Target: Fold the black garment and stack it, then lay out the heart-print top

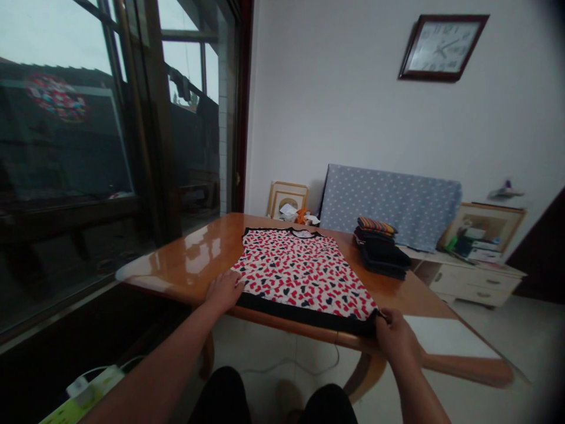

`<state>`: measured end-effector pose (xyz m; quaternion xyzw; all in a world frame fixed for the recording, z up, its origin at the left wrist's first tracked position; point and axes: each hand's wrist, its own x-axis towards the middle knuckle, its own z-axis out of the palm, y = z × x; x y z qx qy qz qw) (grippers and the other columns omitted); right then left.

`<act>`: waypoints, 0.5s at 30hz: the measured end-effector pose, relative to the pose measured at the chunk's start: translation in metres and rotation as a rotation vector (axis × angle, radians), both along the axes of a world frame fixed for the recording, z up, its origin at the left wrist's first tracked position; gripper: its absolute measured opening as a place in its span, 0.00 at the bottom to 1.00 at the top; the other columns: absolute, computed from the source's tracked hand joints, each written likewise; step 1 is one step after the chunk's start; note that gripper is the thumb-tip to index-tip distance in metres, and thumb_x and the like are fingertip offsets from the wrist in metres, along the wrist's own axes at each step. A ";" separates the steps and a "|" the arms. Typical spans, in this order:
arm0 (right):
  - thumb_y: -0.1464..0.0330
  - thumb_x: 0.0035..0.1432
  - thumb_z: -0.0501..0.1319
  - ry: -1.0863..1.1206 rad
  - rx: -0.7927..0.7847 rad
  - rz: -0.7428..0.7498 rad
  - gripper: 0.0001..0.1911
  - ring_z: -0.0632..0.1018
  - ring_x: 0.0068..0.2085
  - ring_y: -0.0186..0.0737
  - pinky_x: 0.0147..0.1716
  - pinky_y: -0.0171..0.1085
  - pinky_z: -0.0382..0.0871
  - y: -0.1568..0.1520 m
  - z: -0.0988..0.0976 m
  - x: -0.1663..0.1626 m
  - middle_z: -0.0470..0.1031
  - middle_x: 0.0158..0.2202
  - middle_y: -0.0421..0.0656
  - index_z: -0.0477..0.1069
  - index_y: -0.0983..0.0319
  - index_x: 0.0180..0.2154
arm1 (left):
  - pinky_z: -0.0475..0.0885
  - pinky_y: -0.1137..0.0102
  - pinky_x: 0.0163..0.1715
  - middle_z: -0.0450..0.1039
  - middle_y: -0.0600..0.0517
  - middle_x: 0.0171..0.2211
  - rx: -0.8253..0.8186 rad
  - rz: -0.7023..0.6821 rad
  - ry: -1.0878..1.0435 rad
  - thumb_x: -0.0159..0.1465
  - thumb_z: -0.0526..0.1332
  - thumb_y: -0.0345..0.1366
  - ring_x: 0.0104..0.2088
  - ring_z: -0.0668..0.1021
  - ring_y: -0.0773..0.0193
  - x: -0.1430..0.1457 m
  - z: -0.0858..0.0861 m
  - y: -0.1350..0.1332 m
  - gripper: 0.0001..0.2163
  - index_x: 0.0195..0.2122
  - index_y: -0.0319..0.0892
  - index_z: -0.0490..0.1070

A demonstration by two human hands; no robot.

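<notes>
A sleeveless shirt (300, 271) with red and dark heart shapes on a pale ground lies spread on the table, its neckline away from me. Black trim runs round the neck and shoulders, and a wide black hem faces me at the table's front edge. My left hand (225, 290) is closed on the shirt's left side, just above the hem; its fingertips are partly hidden. At the near right corner, my right hand (398, 337) pinches the black hem between thumb and fingers.
On the brown wooden table (198, 253), a stack of folded dark clothes (382, 253) stands right of the shirt, and a white sheet (450, 337) lies near the right end. A green power strip (90, 394) sits low at left.
</notes>
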<state>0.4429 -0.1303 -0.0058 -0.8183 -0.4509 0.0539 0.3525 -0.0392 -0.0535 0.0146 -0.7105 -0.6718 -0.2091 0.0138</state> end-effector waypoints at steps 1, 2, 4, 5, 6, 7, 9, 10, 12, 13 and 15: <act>0.60 0.54 0.56 -0.015 -0.004 0.016 0.20 0.79 0.40 0.50 0.34 0.41 0.68 -0.001 -0.001 0.001 0.80 0.41 0.50 0.74 0.60 0.46 | 0.64 0.63 0.51 0.73 0.46 0.48 -0.006 0.005 0.000 0.67 0.53 0.44 0.51 0.72 0.54 0.000 0.000 -0.001 0.13 0.44 0.46 0.73; 0.59 0.54 0.55 -0.032 -0.006 0.031 0.20 0.79 0.40 0.50 0.34 0.41 0.67 -0.003 -0.001 0.001 0.80 0.41 0.49 0.74 0.59 0.46 | 0.63 0.63 0.52 0.73 0.46 0.49 -0.013 0.007 -0.001 0.67 0.53 0.44 0.51 0.72 0.54 0.001 0.001 -0.001 0.13 0.45 0.46 0.73; 0.58 0.56 0.54 -0.063 0.001 0.040 0.20 0.79 0.42 0.51 0.35 0.41 0.67 -0.008 -0.001 0.001 0.80 0.42 0.48 0.74 0.58 0.46 | 0.63 0.62 0.52 0.73 0.46 0.49 -0.030 0.009 -0.004 0.66 0.54 0.44 0.51 0.72 0.54 0.002 0.003 0.000 0.13 0.45 0.46 0.73; 0.58 0.56 0.54 -0.067 0.010 0.036 0.20 0.79 0.42 0.51 0.36 0.41 0.67 -0.010 -0.001 0.001 0.79 0.43 0.48 0.74 0.57 0.47 | 0.63 0.62 0.52 0.73 0.46 0.49 -0.040 0.009 -0.008 0.66 0.54 0.44 0.52 0.72 0.54 0.003 0.005 0.001 0.13 0.44 0.46 0.74; 0.58 0.56 0.53 -0.063 0.027 0.036 0.20 0.79 0.42 0.50 0.37 0.42 0.67 -0.011 0.000 0.000 0.79 0.43 0.48 0.74 0.57 0.47 | 0.63 0.61 0.52 0.73 0.46 0.49 -0.048 0.009 -0.012 0.66 0.55 0.44 0.52 0.72 0.53 0.004 0.006 0.002 0.13 0.44 0.46 0.74; 0.59 0.56 0.53 -0.053 0.050 0.045 0.20 0.78 0.42 0.50 0.38 0.42 0.68 -0.012 0.001 -0.002 0.79 0.43 0.48 0.74 0.58 0.47 | 0.63 0.61 0.53 0.73 0.46 0.49 -0.055 0.009 -0.017 0.65 0.55 0.44 0.52 0.72 0.53 0.006 0.008 0.003 0.13 0.44 0.46 0.74; 0.59 0.55 0.53 -0.027 0.123 0.095 0.20 0.78 0.44 0.49 0.43 0.41 0.68 -0.010 0.004 -0.005 0.79 0.43 0.47 0.75 0.59 0.45 | 0.62 0.60 0.53 0.73 0.45 0.49 -0.065 0.004 -0.030 0.65 0.55 0.44 0.52 0.72 0.52 0.010 0.013 0.006 0.13 0.44 0.46 0.74; 0.59 0.55 0.54 -0.008 0.159 0.124 0.20 0.77 0.45 0.48 0.44 0.41 0.67 -0.008 0.005 -0.008 0.79 0.43 0.47 0.75 0.59 0.45 | 0.63 0.59 0.53 0.74 0.45 0.49 -0.067 -0.002 -0.037 0.65 0.56 0.44 0.52 0.72 0.51 0.013 0.016 0.008 0.13 0.44 0.45 0.74; 0.57 0.54 0.55 0.049 0.204 0.175 0.21 0.77 0.46 0.48 0.45 0.41 0.68 -0.003 0.008 -0.012 0.79 0.43 0.46 0.75 0.60 0.45 | 0.63 0.59 0.53 0.74 0.45 0.49 -0.070 -0.017 -0.052 0.64 0.56 0.44 0.52 0.72 0.51 0.020 0.021 0.015 0.13 0.45 0.45 0.74; 0.56 0.53 0.55 0.088 0.214 0.195 0.22 0.77 0.45 0.48 0.45 0.41 0.68 -0.001 0.009 -0.014 0.79 0.43 0.46 0.75 0.60 0.45 | 0.63 0.59 0.53 0.73 0.44 0.50 -0.071 -0.026 -0.061 0.64 0.56 0.44 0.52 0.73 0.51 0.025 0.023 0.019 0.14 0.45 0.45 0.74; 0.56 0.53 0.56 0.152 0.216 0.223 0.22 0.78 0.44 0.48 0.42 0.40 0.69 0.003 0.011 -0.017 0.79 0.42 0.44 0.75 0.59 0.45 | 0.64 0.61 0.52 0.73 0.44 0.50 -0.073 -0.051 -0.082 0.64 0.56 0.44 0.52 0.73 0.51 0.035 0.028 0.029 0.14 0.46 0.45 0.73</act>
